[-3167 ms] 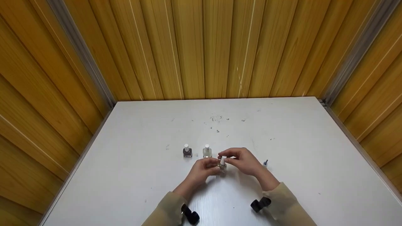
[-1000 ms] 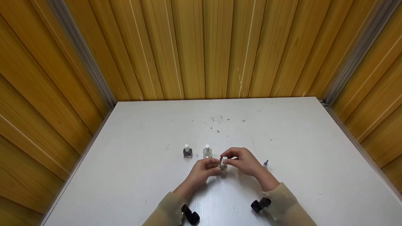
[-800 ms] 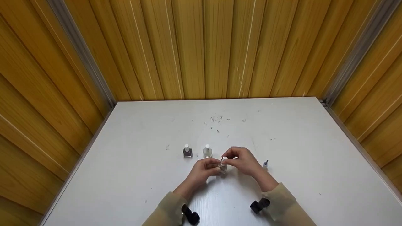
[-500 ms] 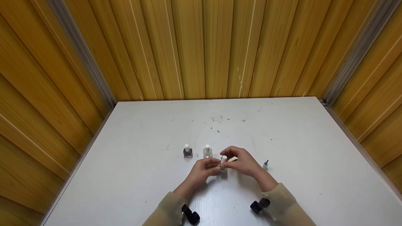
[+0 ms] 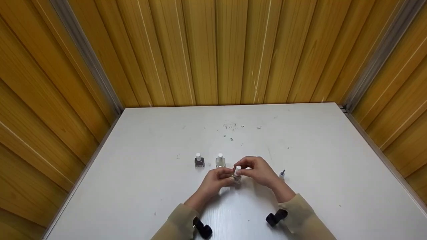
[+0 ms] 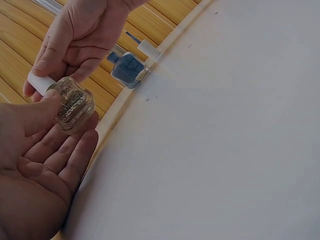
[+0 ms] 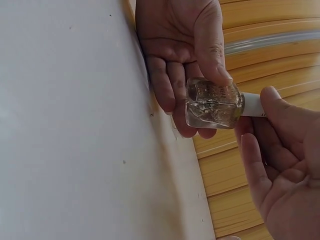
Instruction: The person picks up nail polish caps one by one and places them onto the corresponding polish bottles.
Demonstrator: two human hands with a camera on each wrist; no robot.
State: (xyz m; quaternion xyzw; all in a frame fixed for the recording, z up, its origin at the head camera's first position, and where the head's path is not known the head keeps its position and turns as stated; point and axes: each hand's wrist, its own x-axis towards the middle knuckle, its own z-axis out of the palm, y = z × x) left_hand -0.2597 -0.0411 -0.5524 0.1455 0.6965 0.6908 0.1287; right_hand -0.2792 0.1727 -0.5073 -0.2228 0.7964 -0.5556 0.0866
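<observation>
My left hand (image 5: 215, 180) holds a small clear nail polish bottle (image 6: 76, 106) with glittery flakes inside, its thumb on one side and fingers on the other. Thumb and fingers of my right hand (image 5: 258, 170) pinch the bottle's white cap (image 7: 253, 104), which sits on the neck. Just behind the left fingertips stands a pale nail polish bottle (image 5: 220, 162) with a white cap. Further left is a dark nail polish bottle (image 5: 199, 162), also capped.
Beyond the right hand, the left wrist view shows an uncapped blue nail polish bottle (image 6: 129, 69). Beside it a white brush cap (image 6: 148, 48) stands with its blue brush up. Wood-look panels (image 5: 230, 53) enclose the white table (image 5: 150, 150) at the back and sides.
My right fingers have shifted around the cap, loosening half a second ago and pinching it again now. The left hand and the other bottles stay in place.
</observation>
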